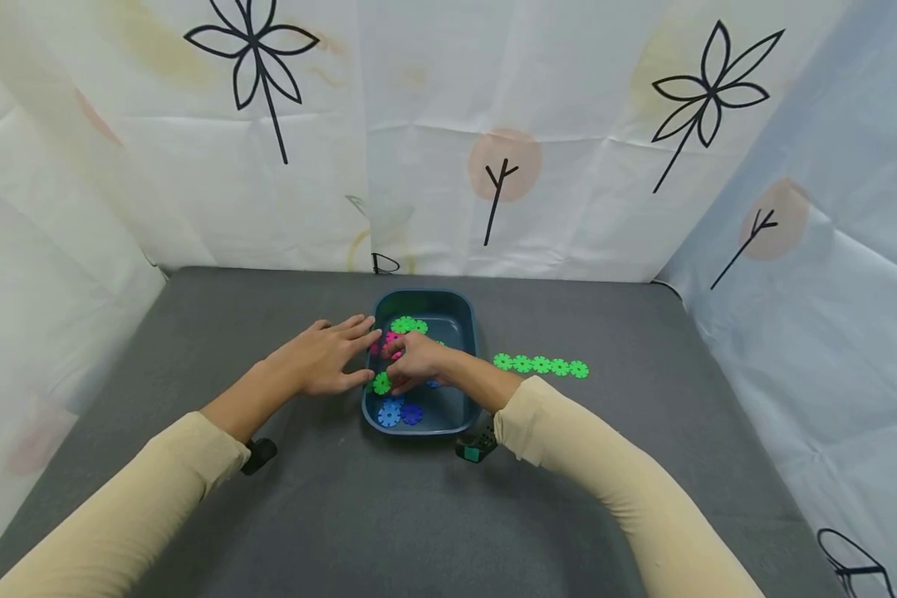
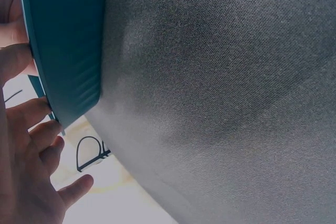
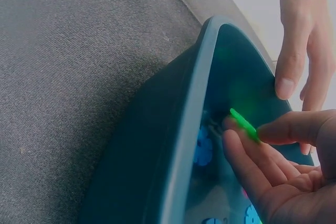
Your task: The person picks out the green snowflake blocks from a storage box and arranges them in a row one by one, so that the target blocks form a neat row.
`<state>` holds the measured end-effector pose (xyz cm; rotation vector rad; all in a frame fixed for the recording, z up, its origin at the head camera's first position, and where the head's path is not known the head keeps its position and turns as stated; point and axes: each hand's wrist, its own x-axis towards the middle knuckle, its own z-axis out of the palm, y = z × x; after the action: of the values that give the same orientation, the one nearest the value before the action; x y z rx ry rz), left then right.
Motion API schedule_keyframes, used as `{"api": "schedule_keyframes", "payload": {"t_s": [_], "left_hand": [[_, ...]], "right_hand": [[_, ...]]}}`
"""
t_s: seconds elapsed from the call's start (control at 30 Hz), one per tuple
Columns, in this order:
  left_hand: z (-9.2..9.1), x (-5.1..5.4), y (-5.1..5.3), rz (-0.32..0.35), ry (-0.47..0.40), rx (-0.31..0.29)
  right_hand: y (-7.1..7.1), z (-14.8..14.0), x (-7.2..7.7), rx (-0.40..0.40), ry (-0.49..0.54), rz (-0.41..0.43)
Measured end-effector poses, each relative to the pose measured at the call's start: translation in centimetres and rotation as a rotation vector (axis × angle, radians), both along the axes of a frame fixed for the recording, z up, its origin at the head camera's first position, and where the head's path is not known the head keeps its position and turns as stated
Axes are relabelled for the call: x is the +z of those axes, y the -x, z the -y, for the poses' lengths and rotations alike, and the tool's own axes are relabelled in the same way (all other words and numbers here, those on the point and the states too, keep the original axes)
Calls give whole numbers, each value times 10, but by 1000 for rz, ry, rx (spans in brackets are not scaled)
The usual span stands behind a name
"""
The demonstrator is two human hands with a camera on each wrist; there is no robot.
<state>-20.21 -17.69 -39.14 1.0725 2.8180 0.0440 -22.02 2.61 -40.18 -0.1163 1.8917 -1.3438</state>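
Note:
My right hand (image 1: 419, 362) reaches into a dark teal plastic basin (image 1: 456, 419) and pinches a green notched disc (image 3: 244, 125) between thumb and fingers. At the basin's left rim, my left hand (image 1: 329, 359) has its fingers fairly straight, and in the left wrist view the fingertips (image 2: 39, 109) touch the rim. Inside the basin lie more flower-shaped discs: green discs (image 1: 405, 325) at the back, pink discs (image 1: 392, 338) partly hidden by the right hand, and blue discs (image 1: 390, 412) near the front.
A straight row of several green discs (image 1: 541, 365) lies on the dark grey table (image 1: 329, 515) to the right of the basin. White cloth (image 1: 433, 166) with printed flowers and trees hangs behind the table and along both sides.

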Motion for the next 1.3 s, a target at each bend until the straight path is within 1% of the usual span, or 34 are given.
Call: {"api": "schedule_keyframes", "payload": {"t_s": [0.13, 0.3, 0.5, 0.63, 0.83, 1.1, 1.3], "left_hand": [[1, -1, 0, -10, -4, -3], [2, -1, 0, -24, -12, -12], [1, -2, 0, -21, -10, -8], [-2, -2, 1, -5, -7, 5], [-1, -3, 0, -10, -1, 18], [0, -3, 0, -20, -5, 14], [1, -3, 0, -10, -6, 15]], "right_hand": [[0, -1, 1, -1, -4, 4], [-2, -8, 6, 19, -10, -17], [-5, -26, 15, 89, -26, -71], [-7, -50, 24, 104, -44, -96], [-5, -90, 38, 88, -44, -131], [-7, -147, 53, 38, -102, -206], [-10, -189, 58, -6, -124, -267]]}}
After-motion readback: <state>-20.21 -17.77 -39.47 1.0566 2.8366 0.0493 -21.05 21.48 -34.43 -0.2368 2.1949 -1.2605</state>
